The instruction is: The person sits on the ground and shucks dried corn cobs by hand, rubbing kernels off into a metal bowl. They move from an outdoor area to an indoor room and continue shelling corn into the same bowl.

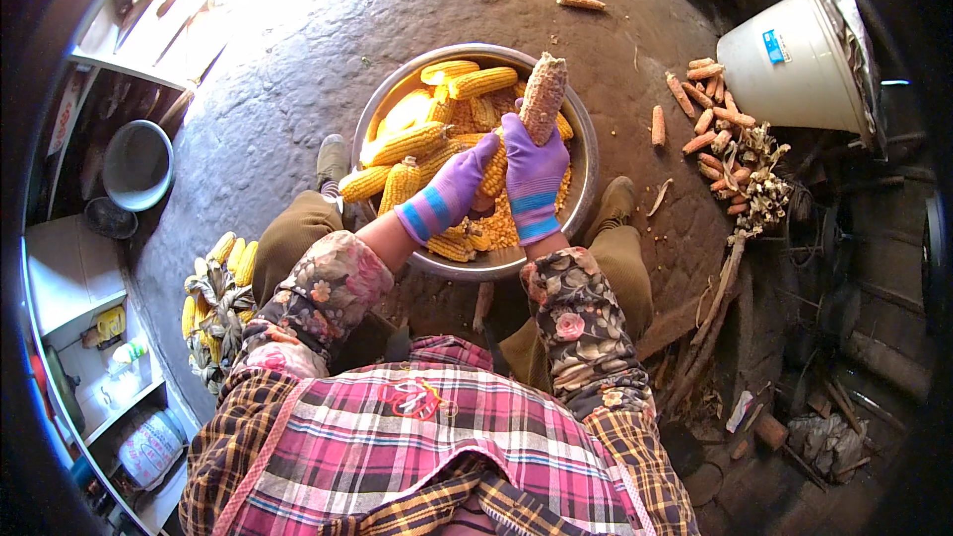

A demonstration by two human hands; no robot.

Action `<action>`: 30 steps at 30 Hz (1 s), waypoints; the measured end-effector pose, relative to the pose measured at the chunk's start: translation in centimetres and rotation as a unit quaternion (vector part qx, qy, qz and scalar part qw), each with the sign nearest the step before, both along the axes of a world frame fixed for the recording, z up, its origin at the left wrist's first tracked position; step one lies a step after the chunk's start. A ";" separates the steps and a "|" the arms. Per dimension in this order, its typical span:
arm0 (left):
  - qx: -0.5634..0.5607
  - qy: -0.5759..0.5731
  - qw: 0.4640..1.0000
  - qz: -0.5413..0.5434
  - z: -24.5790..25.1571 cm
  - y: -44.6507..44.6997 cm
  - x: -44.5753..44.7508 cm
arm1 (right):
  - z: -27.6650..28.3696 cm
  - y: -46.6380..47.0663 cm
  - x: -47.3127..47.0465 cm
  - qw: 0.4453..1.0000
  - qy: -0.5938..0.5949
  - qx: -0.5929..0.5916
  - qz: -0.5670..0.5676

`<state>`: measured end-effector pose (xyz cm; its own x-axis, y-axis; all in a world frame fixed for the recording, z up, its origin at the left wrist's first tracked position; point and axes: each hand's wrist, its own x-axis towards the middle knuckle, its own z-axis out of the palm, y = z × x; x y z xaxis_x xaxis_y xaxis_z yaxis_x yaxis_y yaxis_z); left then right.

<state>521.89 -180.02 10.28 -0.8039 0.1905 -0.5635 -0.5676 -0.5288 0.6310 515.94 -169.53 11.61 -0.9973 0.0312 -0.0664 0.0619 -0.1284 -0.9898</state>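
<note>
A wide metal basin [588,190] sits between my feet, with yellow corn ears [406,143] piled in its left and far parts. Loose corn kernels [505,227] cover the bottom nearer me. Over the basin, my right hand [536,171], in a purple glove with blue stripes, grips a mostly bare corn cob [545,93] that points up and away. My left hand [453,187], gloved alike, closes on a yellow corn ear [493,176] between the two hands. The ear and the cob are close together; whether they touch is hidden by the gloves.
Stripped cobs [715,100] lie heaped at the right beside a tipped white bucket [793,63]. Tied corn ears [216,305] rest on the floor at left, near a shelf unit [74,275] and a grey pail [138,165]. Sticks [715,313] lie at the right.
</note>
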 end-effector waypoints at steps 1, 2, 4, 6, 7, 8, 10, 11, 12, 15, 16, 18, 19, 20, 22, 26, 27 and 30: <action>0.123 -0.052 0.991 -0.001 0.5 -0.4 -0.1 | -0.2 0.2 0.0 0.999 0.028 0.037 -0.010; 0.127 -0.041 0.991 -0.006 0.9 -0.3 0.0 | -0.4 0.6 -0.3 0.995 0.055 0.075 -0.019; 0.090 -0.021 0.996 -0.006 1.0 -0.4 0.2 | -1.0 0.9 -0.8 0.996 0.059 0.064 0.000; 0.011 -0.001 1.000 0.004 0.8 -0.1 -0.2 | -1.4 1.3 -1.5 0.998 -0.006 -0.052 0.042; -0.032 0.012 0.999 0.030 0.8 0.1 -0.4 | -1.3 1.3 -1.8 0.991 -0.037 -0.108 0.065; -0.075 0.024 0.995 0.057 0.9 0.4 -0.6 | -1.2 1.5 -1.8 0.975 -0.103 -0.180 0.074; -0.140 0.072 0.982 0.106 -0.3 0.5 -0.8 | -0.4 0.9 -1.5 0.976 -0.105 -0.172 0.077; -0.107 0.050 0.988 0.101 -1.5 0.1 -0.7 | -0.3 0.4 -1.1 0.977 -0.107 -0.168 0.080; -0.072 0.031 0.993 0.089 -1.6 0.0 -0.8 | -0.8 0.0 -0.3 0.996 -0.005 -0.036 0.087; 0.032 -0.031 0.997 0.056 -1.6 -0.6 -0.7 | -2.1 -0.1 0.6 0.998 -0.004 0.066 0.023; 0.066 -0.052 0.995 0.046 -1.5 -0.8 -0.6 | -2.4 0.0 0.6 0.990 0.057 0.129 -0.004; 0.033 -0.106 0.990 0.090 0.8 0.2 -0.7 | -2.7 0.4 -0.1 0.996 0.039 0.081 0.018; 0.026 -0.079 0.993 0.080 0.5 0.1 -0.6 | -2.7 0.7 -0.5 0.997 0.031 0.057 0.030; 0.020 -0.052 0.996 0.071 0.0 0.1 -0.5 | -2.6 1.1 -1.0 0.998 -0.013 0.016 0.058; -0.045 -0.037 0.996 0.069 0.8 0.4 -0.6 | -2.7 1.4 -1.9 0.983 -0.108 -0.135 0.060; -0.543 0.140 0.828 0.001 -0.9 0.7 -0.4 | -3.1 1.2 -1.8 0.968 -0.136 -0.184 0.099; -0.575 0.126 0.808 -0.025 -1.0 1.5 -0.1 | -3.1 0.6 -1.0 0.977 -0.120 -0.150 0.095; -0.520 0.109 0.846 -0.040 -3.4 1.3 -0.2 | -2.6 0.1 -0.2 0.998 -0.052 -0.032 0.024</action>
<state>521.65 -178.70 6.93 -0.9182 -0.2582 -0.3004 -0.3859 0.4117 0.8256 515.74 -169.42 8.97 -0.9852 -0.0248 -0.1693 0.1710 -0.1856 -0.9676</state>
